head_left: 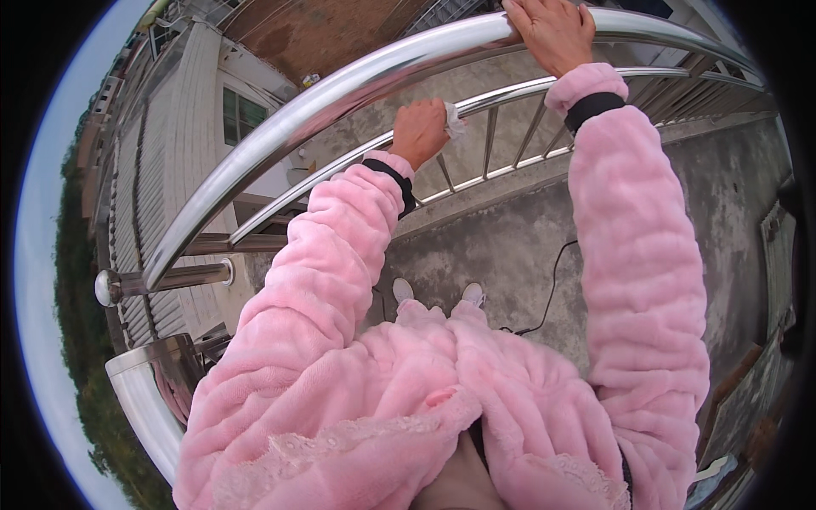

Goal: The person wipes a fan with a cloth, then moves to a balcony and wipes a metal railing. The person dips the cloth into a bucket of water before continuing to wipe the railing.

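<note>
A polished steel railing runs in front of me, bent into an arc by the lens. My left hand (421, 129) is closed around a crumpled white tissue or thin cloth (454, 121), pressed against the thinner lower rail (503, 92). Over the thick top rail (382, 67) my right hand (556, 35) is curled, thumb on the near left side; its fingertips are partly out of frame. Both forearms wear pink plush sleeves with dark bands near the wrists. Slim upright bars (489, 141) stand below the lower rail.
A steel post with a rounded cap (107, 287) juts out at the left. Another thick steel tube (143, 389) lies nearer me. My shoes (473, 293) stand on stained concrete floor (714, 210), near a black cable (553, 287). Beyond the railing are corrugated roofs (146, 210).
</note>
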The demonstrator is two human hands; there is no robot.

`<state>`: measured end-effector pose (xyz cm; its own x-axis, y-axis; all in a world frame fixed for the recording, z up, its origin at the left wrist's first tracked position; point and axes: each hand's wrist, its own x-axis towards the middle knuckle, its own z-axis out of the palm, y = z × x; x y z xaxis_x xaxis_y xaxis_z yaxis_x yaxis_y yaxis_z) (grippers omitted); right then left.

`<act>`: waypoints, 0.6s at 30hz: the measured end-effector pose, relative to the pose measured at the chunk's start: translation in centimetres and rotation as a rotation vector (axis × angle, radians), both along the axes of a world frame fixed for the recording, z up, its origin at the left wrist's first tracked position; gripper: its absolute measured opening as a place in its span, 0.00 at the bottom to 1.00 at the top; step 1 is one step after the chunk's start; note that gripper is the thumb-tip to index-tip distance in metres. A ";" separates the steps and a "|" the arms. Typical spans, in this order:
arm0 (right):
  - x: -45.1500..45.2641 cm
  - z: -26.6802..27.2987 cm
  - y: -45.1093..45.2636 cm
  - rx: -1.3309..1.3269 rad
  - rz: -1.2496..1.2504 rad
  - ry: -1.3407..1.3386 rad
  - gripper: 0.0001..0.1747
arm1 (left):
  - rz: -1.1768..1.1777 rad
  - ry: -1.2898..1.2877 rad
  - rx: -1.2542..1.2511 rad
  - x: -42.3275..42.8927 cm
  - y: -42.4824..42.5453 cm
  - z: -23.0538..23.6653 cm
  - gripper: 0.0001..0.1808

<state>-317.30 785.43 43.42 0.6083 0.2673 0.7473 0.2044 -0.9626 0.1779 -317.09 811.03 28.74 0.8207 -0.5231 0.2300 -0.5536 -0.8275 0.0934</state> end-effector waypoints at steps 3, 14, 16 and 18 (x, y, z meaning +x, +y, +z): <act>-0.3 0.1 0.2 0.037 0.010 0.007 0.10 | 0.016 -0.114 -0.002 -2.4 3.6 0.0 0.23; 0.4 -0.2 0.3 0.343 0.001 0.085 0.17 | 0.114 0.101 0.178 -6.4 16.6 3.1 0.53; 0.6 -0.4 0.1 0.300 -0.016 0.081 0.19 | 0.043 0.102 0.136 -4.8 10.8 3.0 0.51; 0.8 -0.7 0.0 0.300 -0.005 0.126 0.20 | -0.104 0.101 0.041 -2.5 3.4 2.5 0.46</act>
